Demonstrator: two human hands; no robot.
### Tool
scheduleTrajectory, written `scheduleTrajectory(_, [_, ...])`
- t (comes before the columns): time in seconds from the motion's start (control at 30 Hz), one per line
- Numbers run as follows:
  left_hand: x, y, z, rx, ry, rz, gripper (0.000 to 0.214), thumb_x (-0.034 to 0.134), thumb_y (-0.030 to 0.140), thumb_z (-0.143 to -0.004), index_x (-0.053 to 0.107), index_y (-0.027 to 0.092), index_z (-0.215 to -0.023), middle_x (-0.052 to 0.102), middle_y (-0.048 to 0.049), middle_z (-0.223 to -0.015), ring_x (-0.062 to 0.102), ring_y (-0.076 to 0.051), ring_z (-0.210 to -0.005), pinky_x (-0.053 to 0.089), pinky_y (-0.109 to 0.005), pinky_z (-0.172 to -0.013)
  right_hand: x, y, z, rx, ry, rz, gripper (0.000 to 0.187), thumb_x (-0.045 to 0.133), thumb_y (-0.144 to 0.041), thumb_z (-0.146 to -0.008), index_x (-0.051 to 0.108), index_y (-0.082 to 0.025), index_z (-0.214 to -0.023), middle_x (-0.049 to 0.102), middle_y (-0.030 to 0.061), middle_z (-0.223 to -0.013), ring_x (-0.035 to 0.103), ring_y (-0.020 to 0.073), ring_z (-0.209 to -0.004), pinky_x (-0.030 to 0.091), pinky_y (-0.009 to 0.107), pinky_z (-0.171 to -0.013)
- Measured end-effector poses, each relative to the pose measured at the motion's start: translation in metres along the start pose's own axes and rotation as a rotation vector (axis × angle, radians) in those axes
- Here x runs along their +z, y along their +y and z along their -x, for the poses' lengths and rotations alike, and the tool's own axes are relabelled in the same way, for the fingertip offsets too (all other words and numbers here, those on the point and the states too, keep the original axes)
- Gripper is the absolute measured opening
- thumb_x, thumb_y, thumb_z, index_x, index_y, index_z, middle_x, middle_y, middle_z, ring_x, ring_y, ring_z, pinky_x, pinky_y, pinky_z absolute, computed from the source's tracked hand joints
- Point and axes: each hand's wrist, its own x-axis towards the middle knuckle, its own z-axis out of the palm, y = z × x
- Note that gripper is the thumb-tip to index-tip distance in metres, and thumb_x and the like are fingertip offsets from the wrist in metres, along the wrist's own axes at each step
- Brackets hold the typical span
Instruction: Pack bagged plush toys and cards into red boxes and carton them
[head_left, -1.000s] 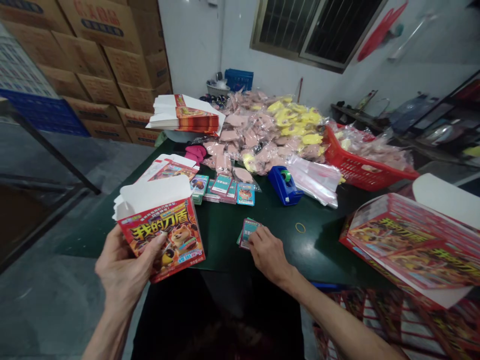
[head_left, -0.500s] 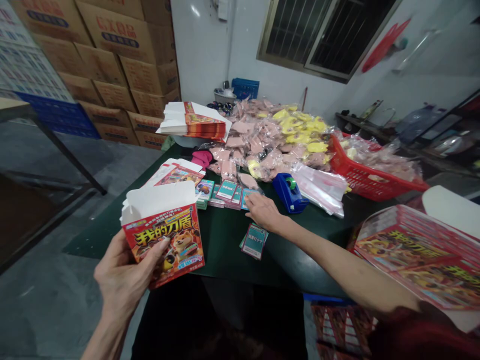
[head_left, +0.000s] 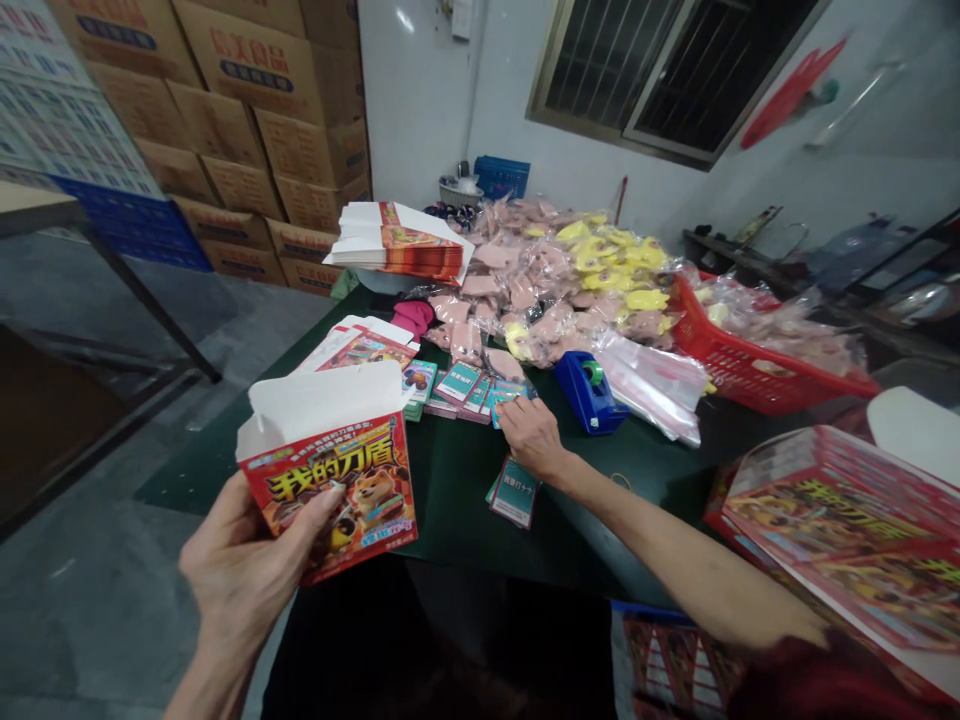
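The left hand [head_left: 251, 550] is gripping a red printed carton [head_left: 376, 495] near the front edge of the desk [head_left: 450, 500], its fingers clamped on the carton with the thumb lying across the front panel; the white top flap [head_left: 326, 400] is standing open. The right hand [head_left: 534, 438] is reaching over the desk, its fingers bunching at a blue-bordered card [head_left: 501, 392] beside the row of card stacks [head_left: 459, 382]; whether they are pinching or only touching it, I cannot tell. A small pile of teal cards [head_left: 514, 497] is lying just nearer the body, and a blue tape dispenser [head_left: 589, 395] is sitting near that hand.
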Motion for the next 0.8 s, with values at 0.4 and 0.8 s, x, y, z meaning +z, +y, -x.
scheduleTrajectory(0.4, [0.02,0.015,0.01,-0.015,-0.168,0.123,0.041,0.079,0.028,-0.058,0.065,0.017,-0.095,0.073,0.0,-0.08,0.068,-0.014,-0.065,0.058,-0.019,-0.062,-0.04,0.021,0.008,0.167,0.191,0.022,0.03,0.038,-0.021,-0.093,0.062,-0.013,-0.076,0.058,0.0111,-0.081,0.046,0.0214,-0.081,0.029,0.034,-0.069])
scheduleTrajectory(0.8, [0.05,0.014,0.019,0.05,-0.466,0.241,0.048,0.078,0.026,-0.062,0.06,0.014,-0.105,0.074,-0.0042,-0.089,0.071,-0.019,-0.075,0.059,-0.023,-0.069,-0.139,0.028,0.031,0.378,0.812,-0.914,0.015,0.059,-0.026,-0.082,0.053,-0.02,-0.069,0.051,-0.0038,-0.061,0.047,0.0097,-0.051,0.037,0.023,-0.047])
